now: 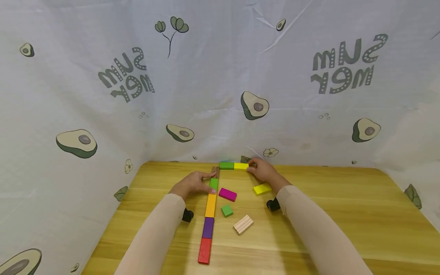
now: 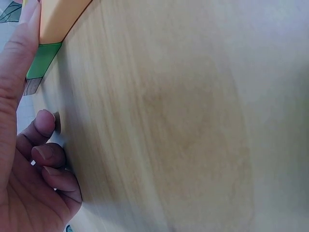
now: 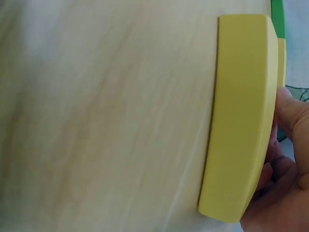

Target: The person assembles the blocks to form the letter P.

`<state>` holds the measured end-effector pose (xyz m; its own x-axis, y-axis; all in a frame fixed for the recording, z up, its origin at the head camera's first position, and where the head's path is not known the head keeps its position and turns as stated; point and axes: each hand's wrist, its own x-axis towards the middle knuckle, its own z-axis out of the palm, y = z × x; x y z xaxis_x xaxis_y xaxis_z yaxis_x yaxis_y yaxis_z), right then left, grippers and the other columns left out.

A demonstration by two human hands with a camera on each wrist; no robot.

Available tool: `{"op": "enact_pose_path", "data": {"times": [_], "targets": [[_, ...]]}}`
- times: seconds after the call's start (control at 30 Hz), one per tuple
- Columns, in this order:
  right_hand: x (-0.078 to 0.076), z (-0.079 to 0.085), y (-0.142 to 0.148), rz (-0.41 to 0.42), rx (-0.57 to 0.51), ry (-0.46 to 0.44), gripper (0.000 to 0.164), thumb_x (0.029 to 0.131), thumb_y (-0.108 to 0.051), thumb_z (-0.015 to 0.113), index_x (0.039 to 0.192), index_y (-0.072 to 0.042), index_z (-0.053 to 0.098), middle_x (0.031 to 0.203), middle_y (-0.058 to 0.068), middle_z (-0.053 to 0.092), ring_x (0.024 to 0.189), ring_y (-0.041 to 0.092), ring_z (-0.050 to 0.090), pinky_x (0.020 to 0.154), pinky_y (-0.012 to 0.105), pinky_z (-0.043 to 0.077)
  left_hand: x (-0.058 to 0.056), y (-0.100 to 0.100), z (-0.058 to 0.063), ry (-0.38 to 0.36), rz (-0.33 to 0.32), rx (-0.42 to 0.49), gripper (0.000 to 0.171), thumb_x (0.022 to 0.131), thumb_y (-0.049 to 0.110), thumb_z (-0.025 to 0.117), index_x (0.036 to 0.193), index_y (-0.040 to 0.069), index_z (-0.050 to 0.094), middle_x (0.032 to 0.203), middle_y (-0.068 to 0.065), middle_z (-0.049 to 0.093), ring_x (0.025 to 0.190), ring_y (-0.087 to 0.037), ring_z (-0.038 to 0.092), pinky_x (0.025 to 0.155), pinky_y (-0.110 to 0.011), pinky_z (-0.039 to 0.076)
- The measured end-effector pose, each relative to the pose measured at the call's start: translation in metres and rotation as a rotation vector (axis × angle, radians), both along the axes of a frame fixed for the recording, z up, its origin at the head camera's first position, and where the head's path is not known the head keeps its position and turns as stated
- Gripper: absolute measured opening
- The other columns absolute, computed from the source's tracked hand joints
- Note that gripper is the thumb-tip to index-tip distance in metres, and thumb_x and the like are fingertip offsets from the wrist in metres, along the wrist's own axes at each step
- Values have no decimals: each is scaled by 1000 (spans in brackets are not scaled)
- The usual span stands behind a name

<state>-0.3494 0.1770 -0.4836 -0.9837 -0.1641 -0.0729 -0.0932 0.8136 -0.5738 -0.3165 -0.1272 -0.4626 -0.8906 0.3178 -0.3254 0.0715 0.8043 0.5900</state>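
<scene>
A straight column of blocks runs away from me on the table: red block (image 1: 204,251), purple block (image 1: 208,227), orange block (image 1: 211,206), green block (image 1: 214,184) and brown block (image 1: 215,172). My left hand (image 1: 192,185) lies along its left side, thumb at the orange-green joint and index finger at the brown block; its other fingers bend loosely in the left wrist view. From the column's far end, a second green block (image 1: 227,166) and a yellow block (image 1: 241,167) extend rightward, end to end. My right hand (image 1: 262,170) pinches the yellow block's right end.
Inside the corner lie a magenta block (image 1: 228,194), a small green block (image 1: 227,211) and a ridged bare-wood block (image 1: 243,224). Another yellow block (image 1: 262,189) rests just below my right hand. A printed white cloth (image 1: 213,114) hangs behind the table's far edge.
</scene>
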Motion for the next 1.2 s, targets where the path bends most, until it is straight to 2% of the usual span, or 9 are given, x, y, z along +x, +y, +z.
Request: {"op": "enact_pose_path", "data": {"times": [0.6, 0.73, 0.9, 1.07, 1.2], "targets": [[-2, 6, 0, -7, 34, 1, 39, 105, -32, 58, 135, -9, 61, 129, 19, 65, 107, 34, 59, 104, 53, 48, 0, 0, -2, 10, 17, 3, 79, 78, 46, 87, 148, 40, 52, 161, -11, 45, 150, -36, 38, 122, -56, 34], [1, 6, 3, 6, -7, -1, 43, 104, -31, 60, 138, -6, 58, 126, 21, 65, 103, 33, 59, 99, 50, 50, -3, 1, -3, 4, 20, 0, 79, 77, 47, 88, 148, 42, 52, 161, -11, 44, 150, -35, 38, 122, -56, 34], [13, 18, 13, 63, -85, -90, 48, 100, -30, 66, 140, -6, 55, 117, 22, 63, 97, 30, 57, 84, 40, 52, -4, 1, -4, 11, 1, -9, 81, 77, 48, 88, 148, 42, 51, 162, -10, 43, 151, -35, 38, 122, -55, 34], [32, 36, 28, 223, 11, -209, 51, 93, -30, 74, 136, -4, 60, 118, 19, 66, 98, 26, 60, 85, 37, 55, -3, 0, -4, 26, -16, -18, 81, 78, 48, 87, 150, 40, 50, 162, -10, 43, 151, -35, 37, 122, -55, 34], [53, 47, 37, 277, 75, -321, 61, 94, -33, 71, 143, -1, 51, 102, 12, 66, 80, 19, 60, 74, 32, 53, -3, -1, -4, 30, -18, -12, 82, 78, 48, 87, 150, 39, 50, 161, -10, 44, 150, -35, 38, 122, -54, 35]]}}
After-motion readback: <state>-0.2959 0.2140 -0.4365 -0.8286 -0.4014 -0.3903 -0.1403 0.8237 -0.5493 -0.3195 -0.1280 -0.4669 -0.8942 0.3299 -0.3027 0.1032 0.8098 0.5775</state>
